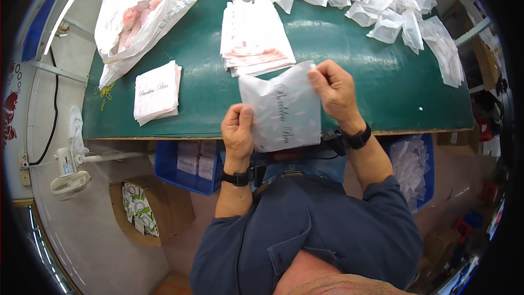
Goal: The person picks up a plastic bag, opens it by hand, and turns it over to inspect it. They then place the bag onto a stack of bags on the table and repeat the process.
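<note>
A frosted, see-through plastic bag [281,112] with dark script lettering and small pink specks hangs near the table's front edge. My left hand [238,128] is closed on its left edge. My right hand [334,88] pinches its upper right corner. Just beyond the bag lies a stack of flat white sheets or packets [254,30] with reddish print at the near end. To the left sits a smaller pile of lettered, pale pink-white packets [156,90]. What the held bag contains cannot be made out.
Many frosted bags [382,8] heap across the far right of the green table [322,38]. A white sack [169,6] with pink items stands far left, near yellow loops [105,94]. Below are blue bins [191,183], a carton [169,202] and a fan [71,183].
</note>
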A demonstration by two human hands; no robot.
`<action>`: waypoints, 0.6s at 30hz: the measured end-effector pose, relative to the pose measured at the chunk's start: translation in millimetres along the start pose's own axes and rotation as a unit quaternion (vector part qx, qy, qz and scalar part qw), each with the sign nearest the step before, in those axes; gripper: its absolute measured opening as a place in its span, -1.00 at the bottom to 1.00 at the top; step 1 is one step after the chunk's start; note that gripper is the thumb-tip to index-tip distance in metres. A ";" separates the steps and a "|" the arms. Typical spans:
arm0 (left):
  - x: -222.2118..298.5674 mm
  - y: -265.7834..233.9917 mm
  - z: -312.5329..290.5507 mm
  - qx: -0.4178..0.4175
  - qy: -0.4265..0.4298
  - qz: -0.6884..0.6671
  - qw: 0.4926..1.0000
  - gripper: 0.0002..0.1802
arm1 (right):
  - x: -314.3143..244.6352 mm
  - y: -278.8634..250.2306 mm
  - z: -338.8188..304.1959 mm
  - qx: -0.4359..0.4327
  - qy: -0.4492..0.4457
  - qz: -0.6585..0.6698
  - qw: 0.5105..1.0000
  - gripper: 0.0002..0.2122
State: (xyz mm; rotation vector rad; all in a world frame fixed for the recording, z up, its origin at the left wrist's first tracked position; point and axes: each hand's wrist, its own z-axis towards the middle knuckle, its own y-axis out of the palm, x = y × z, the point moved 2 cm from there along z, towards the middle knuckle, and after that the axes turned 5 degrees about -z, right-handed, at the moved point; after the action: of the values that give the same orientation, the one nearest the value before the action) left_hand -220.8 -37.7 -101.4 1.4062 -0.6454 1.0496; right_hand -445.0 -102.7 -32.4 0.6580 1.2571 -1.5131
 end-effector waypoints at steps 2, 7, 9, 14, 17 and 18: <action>3.7 0.0 -4.1 -0.014 -0.044 -0.008 0.999 -0.73 | 8.9 0.4 -8.0 0.016 -0.009 0.023 1.000 -0.81; 31.3 11.3 8.8 -0.050 0.009 0.107 0.993 -0.71 | 7.9 17.1 -16.9 0.012 -0.067 0.010 0.998 -0.77; 24.8 8.9 10.4 -0.025 0.028 0.094 0.995 -0.71 | 10.7 13.7 -17.5 0.027 -0.051 0.013 0.998 -0.77; 15.4 3.2 7.6 0.034 0.089 0.086 0.992 -0.72 | 17.6 19.5 -18.2 0.018 0.054 0.087 0.995 -0.78; 23.8 9.4 8.8 0.066 0.101 0.095 0.988 -0.73 | 18.2 23.3 -25.1 -0.036 0.091 0.087 0.991 -0.78; 29.5 12.1 11.7 0.089 0.106 0.094 0.986 -0.73 | 17.0 24.4 -27.4 -0.069 0.086 0.054 0.992 -0.78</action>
State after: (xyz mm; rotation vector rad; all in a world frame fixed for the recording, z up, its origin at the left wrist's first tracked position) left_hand -215.9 -44.8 -68.6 1.3799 -0.5458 1.4163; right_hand -433.2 -81.6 -64.9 0.7653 1.4195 -1.2901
